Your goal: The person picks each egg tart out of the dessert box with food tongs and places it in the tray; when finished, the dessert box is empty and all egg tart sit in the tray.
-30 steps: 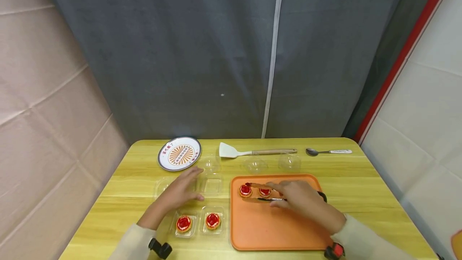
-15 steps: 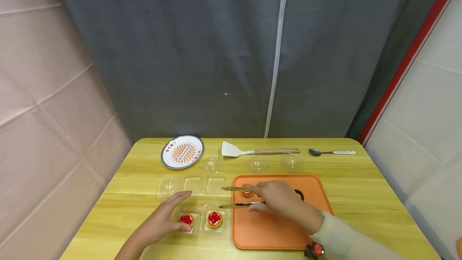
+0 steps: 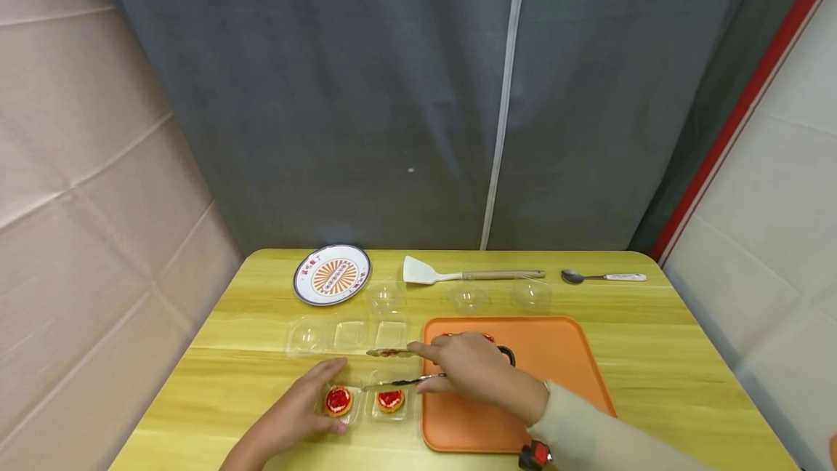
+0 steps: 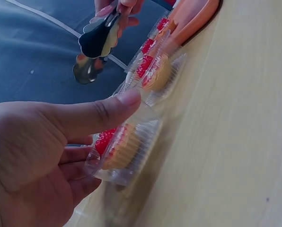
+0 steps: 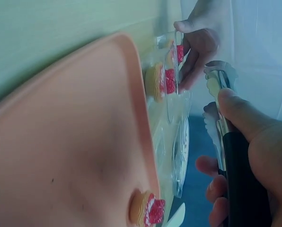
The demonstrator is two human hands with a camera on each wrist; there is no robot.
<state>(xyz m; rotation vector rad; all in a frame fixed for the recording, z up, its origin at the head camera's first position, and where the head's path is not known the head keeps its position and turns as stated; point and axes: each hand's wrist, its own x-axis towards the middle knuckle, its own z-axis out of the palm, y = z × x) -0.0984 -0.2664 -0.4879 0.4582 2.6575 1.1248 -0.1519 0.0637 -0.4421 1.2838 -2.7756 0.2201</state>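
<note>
My left hand (image 3: 297,409) is spread around a clear plastic box (image 4: 153,130) holding a red-topped tart (image 3: 338,400), thumb on the near side and fingers on the far side. Beside it stands a second clear box with another tart (image 3: 390,400). The right hand (image 3: 471,365) grips black-handled metal tongs (image 5: 221,127), whose scalloped ends are apart with nothing between them, over the second box in the head view. On the orange tray (image 3: 516,427), a tart (image 5: 143,208) shows in the right wrist view; my right hand mostly hides the tray's tarts in the head view.
Behind the filled boxes sit more clear plastic containers (image 3: 349,333). Further back lie a patterned plate (image 3: 332,275), a white spatula (image 3: 418,271) and a spoon (image 3: 572,277). Several clear domed pieces (image 3: 467,300) line the space behind the tray.
The right hand has carried the tongs leftward from the tray's tarts toward the boxes. My left hand has come down and nearer me, from above the back containers to the left box.
</note>
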